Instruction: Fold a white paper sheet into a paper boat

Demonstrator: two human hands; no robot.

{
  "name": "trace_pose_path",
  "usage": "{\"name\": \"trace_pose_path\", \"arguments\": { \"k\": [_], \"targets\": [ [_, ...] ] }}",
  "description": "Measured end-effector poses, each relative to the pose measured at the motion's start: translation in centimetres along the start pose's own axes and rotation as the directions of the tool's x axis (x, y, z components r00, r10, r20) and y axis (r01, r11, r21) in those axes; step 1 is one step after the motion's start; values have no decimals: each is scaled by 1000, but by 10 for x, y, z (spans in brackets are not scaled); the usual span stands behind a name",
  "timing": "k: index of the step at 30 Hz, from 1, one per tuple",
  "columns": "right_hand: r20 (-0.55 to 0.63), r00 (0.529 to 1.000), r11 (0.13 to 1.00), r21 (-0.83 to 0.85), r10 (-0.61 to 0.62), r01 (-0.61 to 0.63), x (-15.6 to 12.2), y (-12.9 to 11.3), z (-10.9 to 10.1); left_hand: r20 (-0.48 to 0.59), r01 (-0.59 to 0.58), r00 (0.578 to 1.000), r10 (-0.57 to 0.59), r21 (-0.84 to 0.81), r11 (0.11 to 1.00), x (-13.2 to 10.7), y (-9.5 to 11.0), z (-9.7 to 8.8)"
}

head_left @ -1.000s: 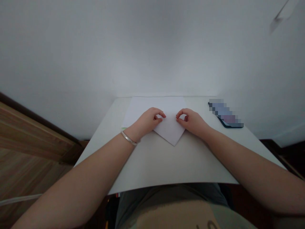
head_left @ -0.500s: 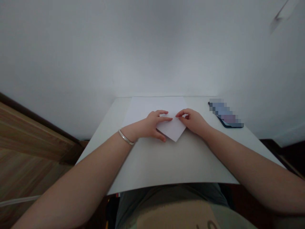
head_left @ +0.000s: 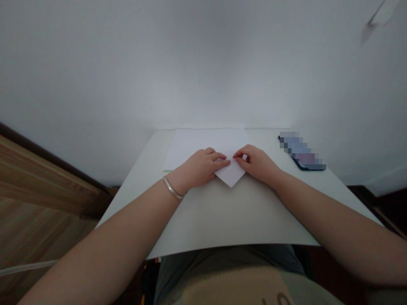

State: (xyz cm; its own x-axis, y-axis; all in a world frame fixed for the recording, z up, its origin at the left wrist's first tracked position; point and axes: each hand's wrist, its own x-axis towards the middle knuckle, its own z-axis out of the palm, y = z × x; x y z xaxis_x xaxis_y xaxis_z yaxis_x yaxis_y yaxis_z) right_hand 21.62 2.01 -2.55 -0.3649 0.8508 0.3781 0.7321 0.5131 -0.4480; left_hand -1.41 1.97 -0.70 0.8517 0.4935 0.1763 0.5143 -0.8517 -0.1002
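Note:
A folded white paper (head_left: 231,174) lies on the white table (head_left: 222,216), its point facing me. My left hand (head_left: 200,167), with a silver bangle on the wrist, lies flat over the paper's left side, fingers stretched toward the middle. My right hand (head_left: 254,163) pinches the paper's upper edge near the middle with thumb and forefinger. A larger white sheet (head_left: 197,142) lies flat under and behind the folded piece.
A dark phone (head_left: 302,156), partly blurred, rests at the table's far right. A white wall stands right behind the table. Wooden furniture (head_left: 38,178) is at the left. My lap shows below the table's near edge.
The folded paper has become smaller, its point drawn farther from me. My left hand went from a loose curl to lying flat on the paper; my right hand stayed almost in place.

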Motion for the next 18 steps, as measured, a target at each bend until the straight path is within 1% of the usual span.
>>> {"name": "trace_pose_path", "arguments": {
  "k": [4,7,9,11,15,18],
  "targets": [
    [27,1000,999,-38,-6,7,2,-1,-2,22,27,999,-28,58,998,2,9,-5],
    [51,998,998,-56,-23,25,4,-2,-3,35,61,997,-63,61,996,3,16,-9],
    [44,998,998,-37,-40,41,4,-3,-4,45,97,994,-100,60,993,3,21,-11],
    [37,997,998,-13,-68,68,5,-5,-4,50,131,990,-134,63,989,4,25,-12],
    [79,982,985,21,-171,170,4,-11,-7,60,172,982,-178,89,981,4,32,-14],
    [70,978,980,40,-197,194,3,-15,-10,63,197,977,-206,126,972,6,35,-15]
  ]
}}
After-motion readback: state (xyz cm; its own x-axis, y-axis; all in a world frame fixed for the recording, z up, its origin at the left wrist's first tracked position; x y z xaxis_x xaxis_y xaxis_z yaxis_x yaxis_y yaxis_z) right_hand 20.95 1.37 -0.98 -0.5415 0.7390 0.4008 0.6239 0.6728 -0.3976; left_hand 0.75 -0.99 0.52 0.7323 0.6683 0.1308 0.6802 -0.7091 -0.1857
